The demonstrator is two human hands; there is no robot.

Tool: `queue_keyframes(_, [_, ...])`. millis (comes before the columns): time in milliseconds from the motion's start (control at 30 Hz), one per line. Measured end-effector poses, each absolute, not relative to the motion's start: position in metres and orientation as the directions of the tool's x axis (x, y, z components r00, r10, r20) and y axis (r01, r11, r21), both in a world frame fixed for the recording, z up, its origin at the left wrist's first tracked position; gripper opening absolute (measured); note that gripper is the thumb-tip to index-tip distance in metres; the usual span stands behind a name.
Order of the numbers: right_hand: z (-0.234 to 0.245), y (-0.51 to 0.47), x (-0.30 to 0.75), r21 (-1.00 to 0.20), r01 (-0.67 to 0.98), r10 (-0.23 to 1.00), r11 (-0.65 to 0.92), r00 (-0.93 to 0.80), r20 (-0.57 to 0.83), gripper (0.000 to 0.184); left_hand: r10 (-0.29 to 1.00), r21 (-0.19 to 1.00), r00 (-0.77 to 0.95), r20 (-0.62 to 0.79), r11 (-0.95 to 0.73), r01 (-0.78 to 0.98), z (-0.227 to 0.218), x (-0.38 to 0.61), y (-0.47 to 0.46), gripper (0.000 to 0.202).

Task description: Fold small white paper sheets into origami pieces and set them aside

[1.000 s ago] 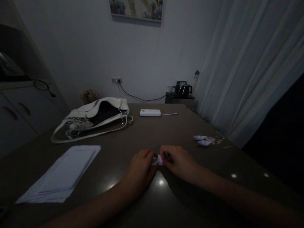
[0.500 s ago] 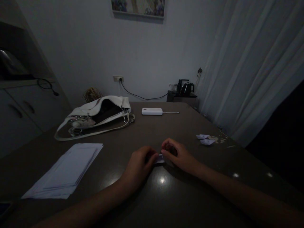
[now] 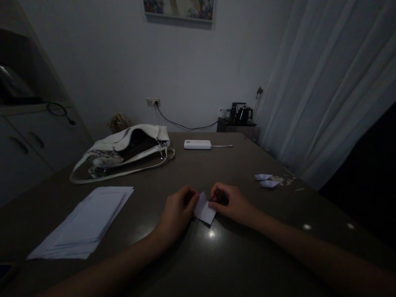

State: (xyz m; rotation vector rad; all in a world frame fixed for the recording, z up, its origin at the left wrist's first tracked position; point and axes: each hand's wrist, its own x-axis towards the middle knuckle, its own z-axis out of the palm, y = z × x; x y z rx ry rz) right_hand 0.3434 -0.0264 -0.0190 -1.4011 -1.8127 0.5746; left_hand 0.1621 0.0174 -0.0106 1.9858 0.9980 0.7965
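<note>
A small folded piece of white paper [image 3: 205, 211] is held between my two hands, just above the dark table [image 3: 235, 255]. My left hand [image 3: 179, 208] pinches its left edge between thumb and fingers. From the other side, my right hand [image 3: 230, 201] grips the paper's upper right edge with the thumb in front and the fingers curled. The paper faces me, tilted, with a crease across it. Two small folded paper boats [image 3: 269, 184] lie on the table to the right of my right hand.
A stack of white paper sheets [image 3: 89, 218] lies at the left. Behind it rests a white handbag [image 3: 123, 142] with a looped strap. A white power bank [image 3: 197, 144] with a short cable sits farther back. A dark phone-like object [image 3: 6, 270] shows at the lower left edge.
The paper has turned from a narrow strip mostly hidden by my fingers to a wider face toward me. My left hand has moved slightly left.
</note>
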Motion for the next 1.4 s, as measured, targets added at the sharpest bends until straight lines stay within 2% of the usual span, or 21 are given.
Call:
queue_keyframes(67, [-0.018,-0.026,0.343,-0.717,0.634,0.952,0.290,-0.112,0.286,0.007,0.853,0.870,0.500,0.147,-0.351,0.345,-0.012,0.163,0.018,0.018])
queue_keyframes(133, [-0.017,-0.026,0.343,-0.692,0.660,0.950,0.293,-0.123,0.286,0.007,0.845,0.858,0.503,0.182,-0.387,0.338,-0.012,0.163,0.017,0.019])
queue_keyframes(300, [-0.015,-0.029,0.342,-0.589,0.725,0.927,0.356,-0.192,0.323,0.015,0.766,0.691,0.583,0.269,-0.576,0.438,-0.012,0.161,0.012,0.039])
queue_keyframes(433, [-0.014,-0.033,0.339,-0.508,0.777,0.919,0.371,-0.231,0.318,0.030,0.754,0.590,0.608,0.249,-0.616,0.522,-0.011,0.159,0.011,0.037])
queue_keyframes(600, [-0.012,-0.035,0.338,-0.452,0.817,0.926,0.357,-0.245,0.288,0.031,0.804,0.620,0.557,0.207,-0.548,0.561,-0.013,0.160,0.016,0.029])
queue_keyframes(733, [-0.010,-0.036,0.336,-0.423,0.832,0.925,0.360,-0.260,0.277,0.025,0.820,0.569,0.517,0.244,-0.553,0.609,-0.014,0.160,0.019,0.024])
queue_keyframes(867, [-0.009,-0.037,0.336,-0.427,0.829,0.925,0.361,-0.260,0.278,0.023,0.837,0.539,0.493,0.238,-0.536,0.650,-0.013,0.158,0.021,0.025])
queue_keyframes(1033, [-0.010,-0.036,0.337,-0.440,0.826,0.923,0.353,-0.231,0.307,0.018,0.858,0.563,0.482,0.178,-0.490,0.665,-0.010,0.156,0.022,0.020])
queue_keyframes(1200, [-0.013,-0.034,0.339,-0.459,0.830,0.928,0.318,-0.173,0.330,0.013,0.835,0.588,0.511,0.203,-0.521,0.619,-0.010,0.157,0.022,0.015])
queue_keyframes(1400, [-0.016,-0.032,0.342,-0.452,0.811,0.908,0.372,-0.215,0.361,0.019,0.805,0.641,0.551,0.219,-0.544,0.541,-0.011,0.157,0.020,0.011])
